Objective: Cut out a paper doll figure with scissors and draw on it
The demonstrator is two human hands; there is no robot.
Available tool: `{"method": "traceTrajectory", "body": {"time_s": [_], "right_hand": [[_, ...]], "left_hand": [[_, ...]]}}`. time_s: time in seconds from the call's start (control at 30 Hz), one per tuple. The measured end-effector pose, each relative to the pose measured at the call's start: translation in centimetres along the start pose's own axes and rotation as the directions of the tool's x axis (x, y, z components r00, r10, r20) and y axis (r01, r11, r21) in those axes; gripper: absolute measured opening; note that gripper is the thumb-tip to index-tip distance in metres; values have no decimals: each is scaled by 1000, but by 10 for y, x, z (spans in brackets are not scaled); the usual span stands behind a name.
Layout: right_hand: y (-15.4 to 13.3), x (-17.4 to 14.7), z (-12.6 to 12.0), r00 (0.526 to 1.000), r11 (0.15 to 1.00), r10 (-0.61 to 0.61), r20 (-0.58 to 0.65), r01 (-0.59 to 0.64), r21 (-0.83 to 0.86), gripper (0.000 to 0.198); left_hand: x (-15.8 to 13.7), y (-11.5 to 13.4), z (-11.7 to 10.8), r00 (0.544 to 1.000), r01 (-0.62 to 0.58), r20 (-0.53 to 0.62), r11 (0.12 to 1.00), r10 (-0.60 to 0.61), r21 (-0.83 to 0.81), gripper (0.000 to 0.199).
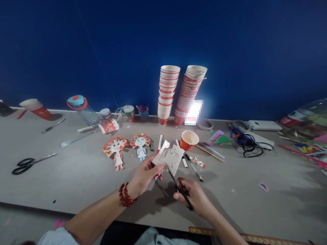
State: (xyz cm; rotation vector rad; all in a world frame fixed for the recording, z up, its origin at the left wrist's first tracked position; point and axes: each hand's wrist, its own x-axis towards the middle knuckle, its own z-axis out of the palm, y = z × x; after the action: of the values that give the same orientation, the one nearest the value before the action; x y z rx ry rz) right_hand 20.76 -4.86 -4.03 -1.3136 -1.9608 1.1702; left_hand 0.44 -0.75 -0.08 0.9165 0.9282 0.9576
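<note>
My left hand [146, 173], with red beads at the wrist, pinches a pale piece of paper [172, 157] that has dark outlines drawn on it. In my right hand [192, 194] is a pair of black-handled scissors [175, 183], its blades at the lower edge of the paper. Two paper figures lie flat behind my left hand: a red one [118, 160] and a blue one [141, 149], each with a curled fringe round its head. Markers and a dark pen [194, 168] lie by the paper, near a short paper cup [189, 140].
Two tall stacks of paper cups [169, 88] lean at the blue wall. A second pair of scissors [32, 163] lies far left, near a tilted water bottle [83, 109]. Black cables [247, 141] and tape rolls are on the right. The table's front edge runs close to my body.
</note>
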Motion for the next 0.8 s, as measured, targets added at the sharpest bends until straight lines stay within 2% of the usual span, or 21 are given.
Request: {"method": "traceTrajectory", "body": {"time_s": [0.27,0.6,0.8], "right_hand": [[1,1,-3,998,999,48,31,-48,16,66],[-4,5,-3,996,995,50,71,-56,79,67],[-2,5,-2,999,996,14,43,-17,83,67]], "left_hand": [[0,-2,1,1000,-4,5,999,4,35,27],[-1,0,2,1000,6,11,998,-6,69,30],[-1,-2,2,1000,5,-10,999,-4,50,31]]}}
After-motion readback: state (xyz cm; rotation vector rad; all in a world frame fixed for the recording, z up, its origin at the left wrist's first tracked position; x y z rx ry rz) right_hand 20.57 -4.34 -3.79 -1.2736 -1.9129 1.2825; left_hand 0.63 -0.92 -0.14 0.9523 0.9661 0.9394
